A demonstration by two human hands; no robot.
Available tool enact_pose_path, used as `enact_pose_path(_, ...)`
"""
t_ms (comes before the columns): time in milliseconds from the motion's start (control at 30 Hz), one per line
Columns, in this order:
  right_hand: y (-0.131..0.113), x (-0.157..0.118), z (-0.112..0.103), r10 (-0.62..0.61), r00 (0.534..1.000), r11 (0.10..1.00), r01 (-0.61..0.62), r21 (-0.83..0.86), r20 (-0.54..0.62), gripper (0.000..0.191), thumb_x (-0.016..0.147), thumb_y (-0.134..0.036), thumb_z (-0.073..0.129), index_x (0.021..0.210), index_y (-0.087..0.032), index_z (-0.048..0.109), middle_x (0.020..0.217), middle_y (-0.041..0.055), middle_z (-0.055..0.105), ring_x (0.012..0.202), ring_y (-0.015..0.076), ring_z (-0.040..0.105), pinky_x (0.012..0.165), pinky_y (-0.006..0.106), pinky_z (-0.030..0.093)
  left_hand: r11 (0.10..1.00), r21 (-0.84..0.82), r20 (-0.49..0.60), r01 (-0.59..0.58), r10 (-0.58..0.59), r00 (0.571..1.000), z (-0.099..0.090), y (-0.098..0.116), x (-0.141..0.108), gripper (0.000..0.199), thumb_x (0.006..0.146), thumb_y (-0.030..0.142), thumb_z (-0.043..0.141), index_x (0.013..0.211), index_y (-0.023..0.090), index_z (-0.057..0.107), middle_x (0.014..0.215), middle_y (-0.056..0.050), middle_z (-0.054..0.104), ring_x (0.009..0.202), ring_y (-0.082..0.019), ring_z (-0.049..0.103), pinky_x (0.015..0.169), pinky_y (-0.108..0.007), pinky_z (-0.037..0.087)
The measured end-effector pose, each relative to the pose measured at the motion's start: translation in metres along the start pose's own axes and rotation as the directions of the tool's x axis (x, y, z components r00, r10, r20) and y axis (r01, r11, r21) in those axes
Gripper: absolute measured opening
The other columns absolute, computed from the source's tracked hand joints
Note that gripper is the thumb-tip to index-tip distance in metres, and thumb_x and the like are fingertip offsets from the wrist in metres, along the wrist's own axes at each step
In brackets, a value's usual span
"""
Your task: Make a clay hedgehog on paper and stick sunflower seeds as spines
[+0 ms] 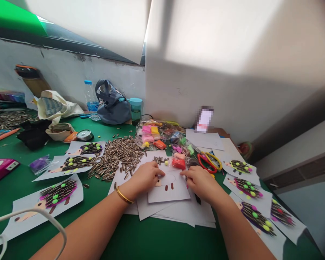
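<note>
A small white sheet lies on a stack of blank papers. It carries a peach hedgehog face, two brown legs and a drawn outline of the body. My left hand, with a gold bangle at the wrist, rests on the sheet's left side by the face, index finger stretched out. At the sheet's right edge, my right hand has its index finger extended toward the outline. Neither hand shows anything held, though the curled fingers are partly hidden. Red clay in a clear wrapper sits just above the sheet.
Sunflower seeds are heaped left of the papers. Behind are bagged coloured clay and red-handled scissors. Seed-covered hedgehog pictures lie at left and right. A white cable loops at the lower left.
</note>
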State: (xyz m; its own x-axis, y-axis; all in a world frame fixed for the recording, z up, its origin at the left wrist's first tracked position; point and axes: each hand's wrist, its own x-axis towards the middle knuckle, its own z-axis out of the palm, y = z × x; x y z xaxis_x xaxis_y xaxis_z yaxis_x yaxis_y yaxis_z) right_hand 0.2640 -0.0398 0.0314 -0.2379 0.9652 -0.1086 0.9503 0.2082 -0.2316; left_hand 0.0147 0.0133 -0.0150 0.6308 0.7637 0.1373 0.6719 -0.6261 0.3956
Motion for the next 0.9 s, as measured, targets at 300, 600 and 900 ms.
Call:
enact_pose_path(300, 0.001, 0.003, 0.007, -0.027, 0.999, 0.999, 0.028, 0.040, -0.021, 0.046, 0.090, -0.018, 0.042, 0.128, -0.028, 0.065, 0.107, 0.0071, 0.065, 0.104, 0.0232, 0.054, 0.087, 0.032, 0.039, 0.996, 0.089, 0.016, 0.016, -0.017, 1.000, -0.011, 0.003, -0.001, 0.039, 0.082, 0.011, 0.054, 0.107, 0.030, 0.077, 0.092, -0.007, 0.063, 0.086, -0.021, 0.060, 0.076, -0.032, 0.045)
enact_pose_path(600, -0.009, 0.003, 0.008, -0.031, 0.999, 0.999, 0.032, -0.040, 0.037, 0.049, 0.090, -0.020, 0.041, 0.137, -0.025, 0.057, 0.117, 0.0095, 0.064, 0.108, 0.0264, 0.051, 0.091, 0.037, 0.036, 0.999, 0.040, 0.048, 0.032, -0.034, 0.998, -0.018, -0.001, 0.000, 0.041, 0.081, 0.009, 0.054, 0.108, 0.030, 0.077, 0.093, -0.006, 0.064, 0.084, -0.019, 0.061, 0.076, -0.029, 0.045)
enact_pose_path(900, -0.010, 0.003, 0.008, -0.022, 0.999, 0.997, 0.025, -0.068, 0.050, 0.051, 0.090, -0.020, 0.042, 0.137, -0.031, 0.056, 0.118, 0.0089, 0.062, 0.107, 0.0266, 0.050, 0.088, 0.038, 0.034, 0.999, -0.018, 0.038, 0.026, -0.025, 0.999, -0.016, -0.005, 0.001, 0.041, 0.081, 0.008, 0.054, 0.107, 0.029, 0.077, 0.093, -0.006, 0.064, 0.087, -0.018, 0.061, 0.080, -0.028, 0.046)
